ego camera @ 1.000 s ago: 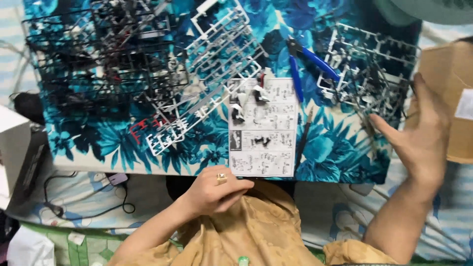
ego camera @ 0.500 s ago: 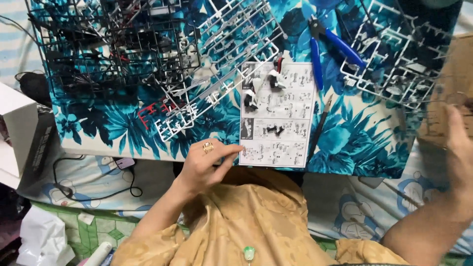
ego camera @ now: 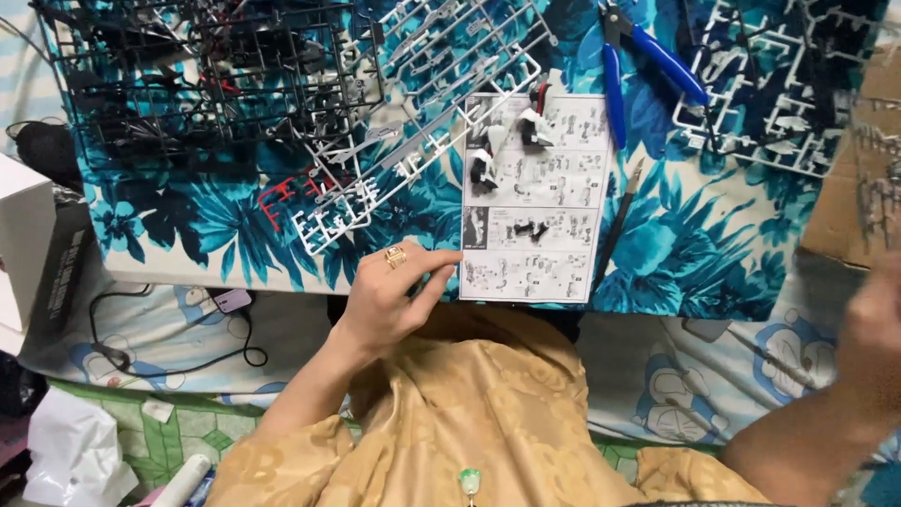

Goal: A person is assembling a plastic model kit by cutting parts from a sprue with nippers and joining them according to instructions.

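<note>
left hand with ring, fingers loosely curled, fingertip pinning instruction sheet at table edge | right hand blurred, grip unclear | risk: nudged sheet spills small model parts resting on it

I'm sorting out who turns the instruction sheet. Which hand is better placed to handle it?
Probably the left hand: its fingertips rest at the instruction sheet's lower left corner. The right hand is blurred, far off at the right edge.
</note>
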